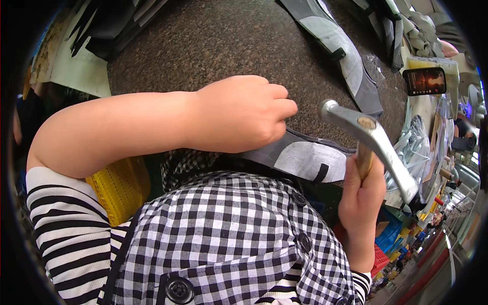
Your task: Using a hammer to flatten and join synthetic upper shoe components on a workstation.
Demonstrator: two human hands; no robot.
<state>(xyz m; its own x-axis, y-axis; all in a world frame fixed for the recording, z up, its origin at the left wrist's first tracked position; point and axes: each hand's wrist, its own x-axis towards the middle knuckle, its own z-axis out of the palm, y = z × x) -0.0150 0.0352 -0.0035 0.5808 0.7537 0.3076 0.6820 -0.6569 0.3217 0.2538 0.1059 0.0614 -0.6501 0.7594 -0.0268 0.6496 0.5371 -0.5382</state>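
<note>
My right hand (361, 195) is wrapped round the wooden handle of a hammer (381, 137), its metal head raised near the stone slab's edge. Before me at the near edge lies a dark grey shaped piece (310, 160) with a pale silvery patch and a small black tab; it looks like a shoe-upper part. My left hand (244, 114) is closed, knuckles up, over the left end of this piece. Its fingertips are turned under, so whatever they grip is hidden. A similar grey piece (333, 38) lies farther off on the stone slab (203, 46).
Stacked dark pieces (119, 25) stand at the far left, and more hang over the slab's far right. A phone with a lit screen (426, 81) is propped at the right. Clear plastic bags (414, 147) lie below it. A yellow basket (119, 188) sits under my left arm.
</note>
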